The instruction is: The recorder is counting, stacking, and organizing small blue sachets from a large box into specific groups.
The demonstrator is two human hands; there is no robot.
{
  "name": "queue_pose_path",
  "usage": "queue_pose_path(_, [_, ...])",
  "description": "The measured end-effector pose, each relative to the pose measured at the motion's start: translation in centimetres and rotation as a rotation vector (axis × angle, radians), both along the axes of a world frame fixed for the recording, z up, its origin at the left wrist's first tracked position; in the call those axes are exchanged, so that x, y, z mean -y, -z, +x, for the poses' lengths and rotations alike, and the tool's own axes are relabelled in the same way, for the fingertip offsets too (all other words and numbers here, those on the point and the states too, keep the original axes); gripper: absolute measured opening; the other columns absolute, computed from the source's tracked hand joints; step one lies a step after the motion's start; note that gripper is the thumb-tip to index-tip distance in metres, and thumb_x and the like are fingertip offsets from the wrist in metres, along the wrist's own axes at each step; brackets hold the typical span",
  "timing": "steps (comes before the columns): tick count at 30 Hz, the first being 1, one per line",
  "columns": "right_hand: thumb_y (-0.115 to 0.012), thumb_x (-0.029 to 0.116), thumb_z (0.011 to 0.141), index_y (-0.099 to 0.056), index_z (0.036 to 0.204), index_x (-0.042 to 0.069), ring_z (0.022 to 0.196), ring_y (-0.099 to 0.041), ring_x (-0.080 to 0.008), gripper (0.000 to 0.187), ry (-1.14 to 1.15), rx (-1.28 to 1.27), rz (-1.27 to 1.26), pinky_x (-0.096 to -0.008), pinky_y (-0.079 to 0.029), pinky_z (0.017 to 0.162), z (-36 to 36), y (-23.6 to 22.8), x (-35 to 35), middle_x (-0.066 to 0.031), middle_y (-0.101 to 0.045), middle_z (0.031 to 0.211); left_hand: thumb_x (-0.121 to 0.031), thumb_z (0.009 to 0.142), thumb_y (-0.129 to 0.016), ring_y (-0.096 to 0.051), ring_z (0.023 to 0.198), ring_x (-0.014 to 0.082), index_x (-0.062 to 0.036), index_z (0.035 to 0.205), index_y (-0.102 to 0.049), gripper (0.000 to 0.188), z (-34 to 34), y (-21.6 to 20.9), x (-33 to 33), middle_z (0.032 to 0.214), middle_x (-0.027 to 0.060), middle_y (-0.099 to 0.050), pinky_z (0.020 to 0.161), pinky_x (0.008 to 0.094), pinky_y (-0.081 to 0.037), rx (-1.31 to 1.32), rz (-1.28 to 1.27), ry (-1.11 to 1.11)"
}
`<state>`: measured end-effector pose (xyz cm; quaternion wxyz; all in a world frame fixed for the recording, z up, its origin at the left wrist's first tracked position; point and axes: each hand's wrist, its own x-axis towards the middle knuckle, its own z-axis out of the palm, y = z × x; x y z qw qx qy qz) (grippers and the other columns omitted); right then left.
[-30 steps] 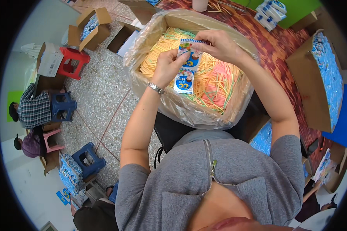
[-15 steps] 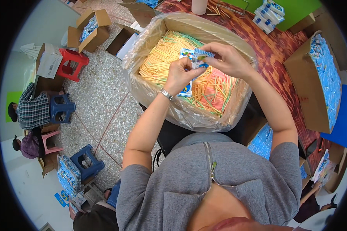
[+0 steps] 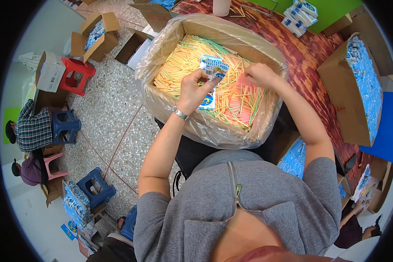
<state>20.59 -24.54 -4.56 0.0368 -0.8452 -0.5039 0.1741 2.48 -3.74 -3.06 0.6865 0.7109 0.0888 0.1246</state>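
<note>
A large carton lined with clear plastic (image 3: 161, 94) stands before me, filled with thin pastel sticks (image 3: 179, 59) in yellow, orange, green and pink. Above them my left hand (image 3: 193, 91) pinches a small blue-and-white packet (image 3: 221, 70) by its lower end. Another blue-and-white packet (image 3: 207, 103) lies on the sticks just beneath that hand. To the right, over the pink sticks (image 3: 242, 94), my right hand (image 3: 261, 76) is closed with its fingertips low by the sticks. Whatever those fingers hold, if anything, is hidden.
Cartons of blue packets stand at the right (image 3: 366, 87) and far left (image 3: 96, 35). White packets (image 3: 299, 17) are stacked on the red-patterned table (image 3: 305, 61), near a pale cup (image 3: 221, 7). Stools, one red (image 3: 76, 75), and seated people (image 3: 34, 129) are at left.
My right hand has left the packet and moved right and down to the pink sticks, its fingers closing. My left hand keeps the packet and has shifted slightly left.
</note>
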Motion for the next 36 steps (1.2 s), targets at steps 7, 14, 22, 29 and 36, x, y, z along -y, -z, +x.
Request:
queue_pose_path(7, [-0.065, 0.022, 0.082, -0.061, 0.102, 0.001, 0.109, -0.058, -0.0358, 0.029, 0.044, 0.039, -0.182, -0.0465, -0.051, 0.085, -1.8, 0.2, -0.5, -0.0201, -0.058, 0.113, -0.013, 0.081, -0.076, -0.059, 0.057, 0.0057, -0.0014, 0.074, -0.060, 0.021, -0.1, 1.1, -0.3, 0.066, 0.0022, -0.063, 0.051, 0.0226, -0.048, 0.018, 0.060, -0.028])
queue_pose_path(14, [-0.058, 0.023, 0.089, -0.059, 0.103, 0.001, 0.109, -0.054, -0.0361, 0.026, -0.061, 0.174, -0.061, -0.0459, -0.047, 0.087, -0.8, 3.3, 0.3, -0.0167, -0.057, 0.109, -0.013, 0.082, -0.076, -0.059, 0.058, 0.0053, -0.0014, 0.074, -0.060, 0.021, 0.2, 0.8, -0.3, 0.065, 0.0015, -0.063, 0.050, 0.0219, -0.048, 0.004, 0.034, -0.016])
queue_pose_path(22, [-0.053, 0.019, 0.095, -0.055, 0.099, 0.002, 0.096, -0.058, -0.0309, 0.017, -0.087, 0.235, 0.217, -0.0421, -0.047, 0.083, -1.2, -2.4, 0.2, -0.0146, -0.060, 0.098, -0.014, 0.079, -0.078, -0.062, 0.056, 0.0103, -0.0021, 0.076, -0.061, 0.020, 0.1, -0.2, -0.4, 0.066, 0.0057, -0.065, 0.052, 0.0248, -0.049, 0.044, 0.294, -0.097])
queue_pose_path(29, [-0.042, 0.023, 0.104, -0.049, 0.102, 0.002, 0.072, -0.061, -0.0141, 0.022, 0.126, -0.887, 0.413, -0.0322, -0.050, 0.068, -2.2, -10.2, -1.2, -0.0073, -0.058, 0.077, -0.014, 0.073, -0.081, -0.060, 0.058, 0.0198, -0.0025, 0.077, -0.061, 0.023, 0.7, 0.3, 0.0, 0.068, 0.0086, -0.061, 0.054, 0.0314, -0.047, 0.134, 0.503, -0.168])
queue_pose_path(36, [-0.046, 0.024, 0.101, -0.054, 0.101, 0.001, 0.070, -0.062, -0.0237, 0.024, -0.125, -0.331, 0.176, -0.0388, -0.048, 0.064, -3.6, -16.5, -4.1, -0.0124, -0.059, 0.076, -0.015, 0.073, -0.081, -0.062, 0.059, 0.0217, -0.0018, 0.078, -0.062, 0.024, 0.7, 0.4, -0.5, 0.068, 0.0100, -0.062, 0.056, 0.0327, -0.049, 0.090, 0.525, -0.202])
